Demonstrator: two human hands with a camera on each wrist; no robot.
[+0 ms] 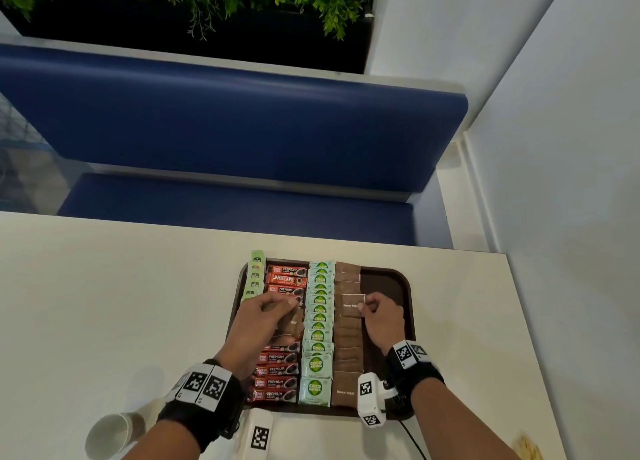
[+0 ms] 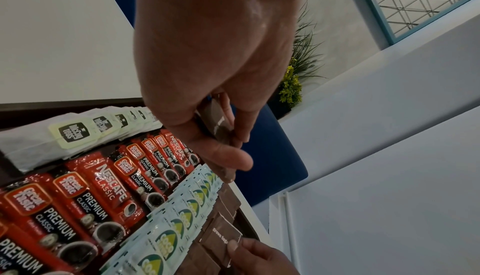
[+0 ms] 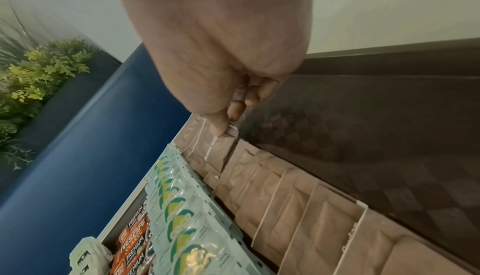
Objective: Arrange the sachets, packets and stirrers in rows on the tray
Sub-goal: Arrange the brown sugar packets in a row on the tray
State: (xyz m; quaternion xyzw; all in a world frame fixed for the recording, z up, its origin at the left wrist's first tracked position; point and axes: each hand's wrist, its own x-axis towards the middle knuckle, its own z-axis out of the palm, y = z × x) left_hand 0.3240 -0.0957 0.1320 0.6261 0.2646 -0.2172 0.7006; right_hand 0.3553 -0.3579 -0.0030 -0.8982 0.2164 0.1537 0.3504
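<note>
A brown tray (image 1: 385,282) holds four lengthwise rows: green tea bags (image 1: 255,275), red coffee sticks (image 1: 286,276), pale green Coco sachets (image 1: 320,309) and brown sugar packets (image 1: 347,343). My left hand (image 1: 289,304) hovers over the coffee row and grips a small stack of brown sugar packets (image 2: 217,122). My right hand (image 1: 363,306) pinches the right edge of one brown sugar packet (image 1: 351,303) lying in the middle of the brown row. The wrist views show the thumb (image 3: 218,128) pressed on that packet (image 2: 221,236).
The tray's right-hand strip (image 3: 363,135) is bare. A white paper cup (image 1: 113,435) lies on the cream table (image 1: 104,303) near my left forearm. Something yellowish (image 1: 527,445) sits at the table's near right edge. A blue bench (image 1: 225,120) stands beyond the table.
</note>
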